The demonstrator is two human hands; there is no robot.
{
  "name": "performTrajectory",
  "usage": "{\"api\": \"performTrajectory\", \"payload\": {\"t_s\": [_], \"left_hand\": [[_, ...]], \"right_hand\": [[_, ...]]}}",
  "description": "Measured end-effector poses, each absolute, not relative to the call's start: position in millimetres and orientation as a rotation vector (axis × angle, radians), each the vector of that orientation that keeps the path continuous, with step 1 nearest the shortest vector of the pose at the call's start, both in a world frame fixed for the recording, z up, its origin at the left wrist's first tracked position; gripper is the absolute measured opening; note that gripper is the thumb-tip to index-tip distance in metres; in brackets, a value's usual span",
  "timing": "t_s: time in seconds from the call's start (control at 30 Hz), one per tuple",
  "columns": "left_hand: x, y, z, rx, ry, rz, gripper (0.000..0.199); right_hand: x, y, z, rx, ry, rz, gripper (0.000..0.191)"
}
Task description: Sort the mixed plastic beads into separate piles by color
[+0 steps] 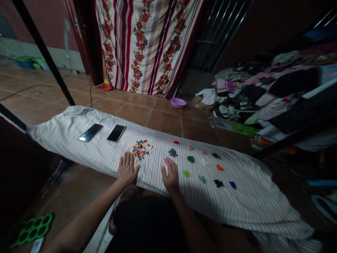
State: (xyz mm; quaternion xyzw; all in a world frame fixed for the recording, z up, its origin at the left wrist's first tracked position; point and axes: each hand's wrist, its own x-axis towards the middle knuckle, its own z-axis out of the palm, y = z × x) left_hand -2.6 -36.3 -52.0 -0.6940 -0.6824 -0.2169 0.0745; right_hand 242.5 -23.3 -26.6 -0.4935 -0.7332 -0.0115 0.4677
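My left hand (127, 169) lies flat on the striped cloth (105, 160), fingers stretched out and nothing held. Just beyond its fingertips is a pile of small mixed-colour pieces (140, 150), too small for me to tell their kind. My right hand (170, 175) rests with its thumb apart, its fingers a little bent and nothing visible in it. Nearest to it are a dark grey-blue cluster (173, 152) and a lime cluster (186, 173). Farther right lie more single-colour clusters, among them green (191, 159), orange (219, 167), black (218, 183) and dark blue (232, 185).
Two phones (91, 133) lie on the cloth to the left. Past the far edge, a purple basin (178, 103) stands on the tiled floor before a floral curtain (142, 45). Heaped clothes (263, 88) fill the right side. A green holed tray (34, 228) is at lower left.
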Motion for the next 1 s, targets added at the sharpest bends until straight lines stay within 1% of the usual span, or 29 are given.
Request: {"api": "performTrajectory", "payload": {"t_s": [0.17,0.27,0.57,0.7,0.83,1.0], "left_hand": [[6,-8,-47,-2.06,-2.049,-0.602,0.073],[4,11,-48,-2.068,-2.018,-0.604,0.074],[-14,66,-47,-2.289,-1.838,-0.645,0.081],[-20,83,-51,-2.423,-1.744,-0.672,0.082],[-21,94,-49,-2.546,-1.728,-0.662,0.081],[-19,95,-44,-2.654,-1.675,-0.67,0.075]], "right_hand": [[205,-11,-42,-1.261,-1.866,0.246,0.035],[192,8,-51,-1.287,-1.855,0.326,0.038],[169,90,-54,-1.405,-1.739,0.247,0.046],[156,117,-48,-1.44,-1.842,0.313,0.051],[148,125,-42,-1.357,-2.023,0.34,0.055],[154,110,-44,-1.2,-2.087,0.326,0.052]]}}
